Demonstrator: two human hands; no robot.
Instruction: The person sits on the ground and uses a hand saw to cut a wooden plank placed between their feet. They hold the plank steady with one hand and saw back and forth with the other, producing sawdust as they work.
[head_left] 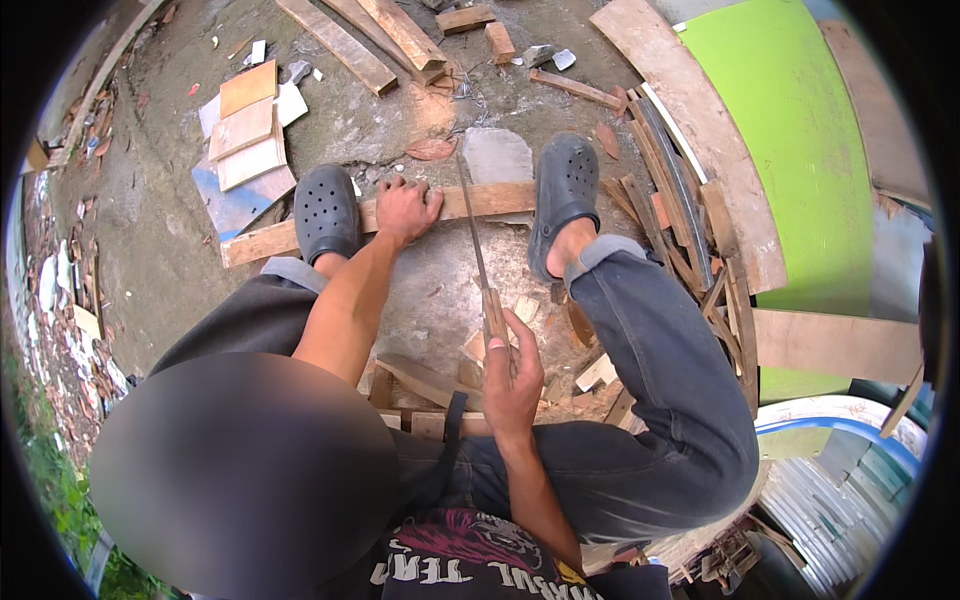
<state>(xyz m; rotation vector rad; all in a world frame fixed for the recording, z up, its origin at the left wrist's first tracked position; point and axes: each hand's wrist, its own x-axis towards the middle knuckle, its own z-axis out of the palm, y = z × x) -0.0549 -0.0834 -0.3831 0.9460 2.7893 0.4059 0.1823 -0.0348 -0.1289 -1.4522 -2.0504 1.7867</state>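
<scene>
A narrow wooden plank (505, 198) lies crosswise on the ground in front of me. Curled over its middle, my left hand (403, 212) grips the plank between my two feet. My right hand (513, 375) is closed round the wooden handle of a handsaw (474, 235). The thin saw blade points away from me and crosses the plank just right of my left hand. My left grey clog (327, 212) rests on the plank towards its left end. The right clog (566, 195) is at its right end.
Thin board pieces (248, 135) lie stacked at the left. Long timbers (340, 45) and small offcuts (499, 44) are at the far side. A bright green panel (785, 140) and a heap of wood strips (665, 215) are on the right. Scraps (430, 380) lie near me.
</scene>
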